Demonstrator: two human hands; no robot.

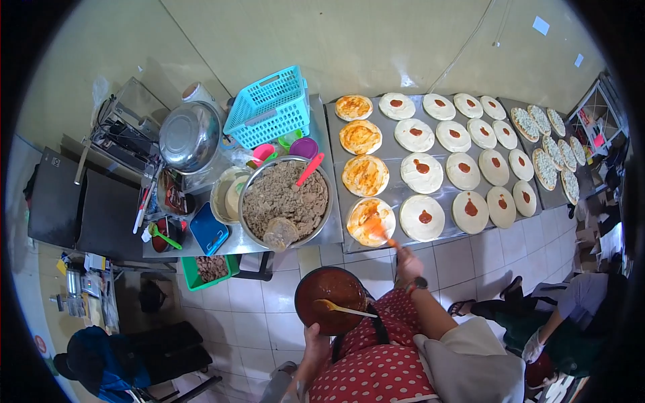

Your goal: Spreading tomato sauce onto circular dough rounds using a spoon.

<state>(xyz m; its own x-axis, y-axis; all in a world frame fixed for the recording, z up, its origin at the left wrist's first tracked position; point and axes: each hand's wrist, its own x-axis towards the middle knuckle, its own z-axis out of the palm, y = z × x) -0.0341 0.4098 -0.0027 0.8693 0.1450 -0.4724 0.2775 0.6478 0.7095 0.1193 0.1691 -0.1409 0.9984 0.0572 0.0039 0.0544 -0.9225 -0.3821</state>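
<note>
My right hand (409, 266) grips an orange spatula (379, 230), blurred at its head, over a round dough base (364, 215) smeared with red sauce. Three more smeared bases stand behind it in the left column. Further right, rows of pale bases each bear a small blob of sauce, such as this base (425, 218). My left hand (316, 342) holds a dark bowl of red sauce (327, 282) by its near rim, in front of my polka-dot apron. A wooden spoon (342, 308) lies in the bowl.
Left of the bases, a big steel bowl of ground filling (328, 221) holds a red spatula and a plastic tub. Behind it stands a turquoise basket (267, 132). A green crate (187, 274) is below the table. Topped bases (544, 170) lie far right. A gloved person (574, 307) is at lower right.
</note>
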